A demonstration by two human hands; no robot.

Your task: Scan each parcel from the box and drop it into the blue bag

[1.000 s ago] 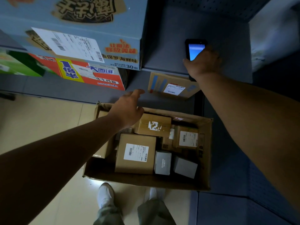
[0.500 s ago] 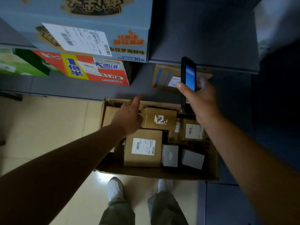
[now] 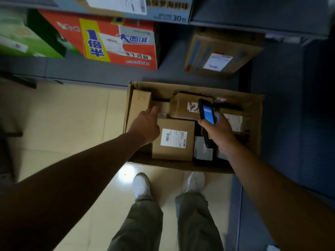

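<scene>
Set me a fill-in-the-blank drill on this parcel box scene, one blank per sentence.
The right hand grips a scanner whose lit screen is ____.
The left hand reaches into the cardboard box and holds ____.
The parcel between both hands bears a ____ label.
Missing words: blue; nothing; white.
</scene>
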